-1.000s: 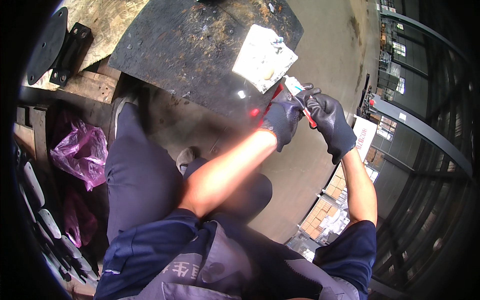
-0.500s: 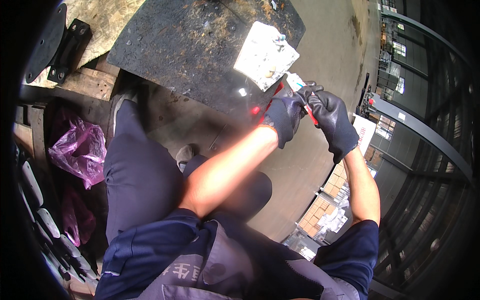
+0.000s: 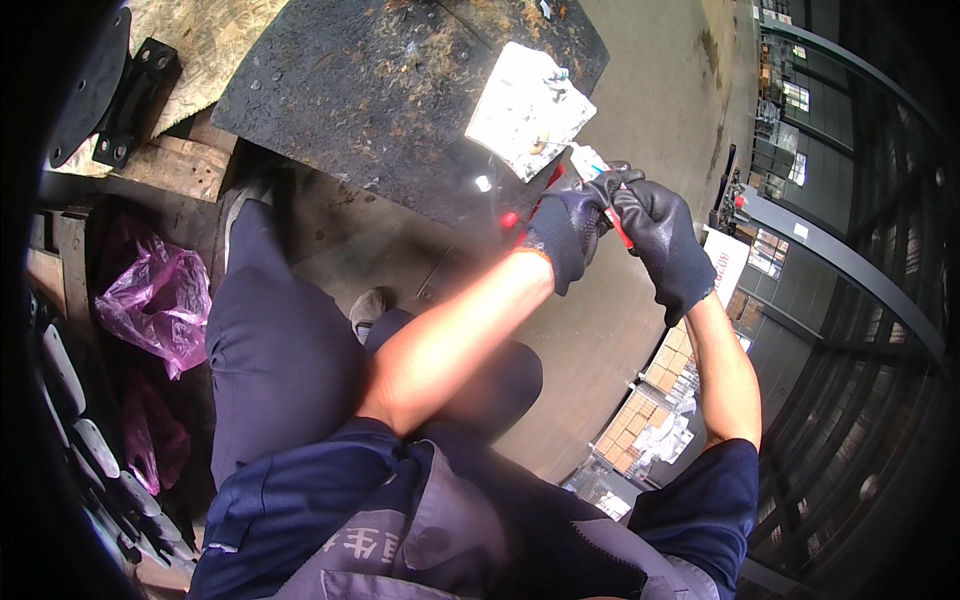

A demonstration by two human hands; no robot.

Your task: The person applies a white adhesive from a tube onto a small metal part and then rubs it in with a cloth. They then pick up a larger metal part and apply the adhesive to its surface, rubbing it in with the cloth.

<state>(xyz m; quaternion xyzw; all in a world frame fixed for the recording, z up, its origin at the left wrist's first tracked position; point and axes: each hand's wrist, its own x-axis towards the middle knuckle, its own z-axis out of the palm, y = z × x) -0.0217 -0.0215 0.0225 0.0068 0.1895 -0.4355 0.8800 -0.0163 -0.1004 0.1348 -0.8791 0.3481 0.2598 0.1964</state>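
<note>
A slim white squeeze tube (image 3: 588, 161) with blue and red markings points toward a white slab. My left hand (image 3: 572, 228), in a dark knit glove with a coated palm, is closed around the tube's side. From the other side my right hand (image 3: 662, 240), gloved alike, is closed over its red end; the gloves meet and hide much of the tube. The white slab (image 3: 515, 105) lies on a dark worn tabletop (image 3: 370, 110), smeared with grey and blue marks. Red edges show beside my left glove; what they belong to is hidden.
Black metal brackets (image 3: 140, 100) rest on a wooden surface at the far left. Below hangs a crumpled pink plastic bag (image 3: 160, 300), near a row of metal plates (image 3: 95, 445). Stacked cartons (image 3: 632, 430) stand beyond the concrete floor (image 3: 640, 100) on the right.
Almost nothing differs. The whole view has shifted very slightly; both hands keep their hold on the tube by the slab's corner.
</note>
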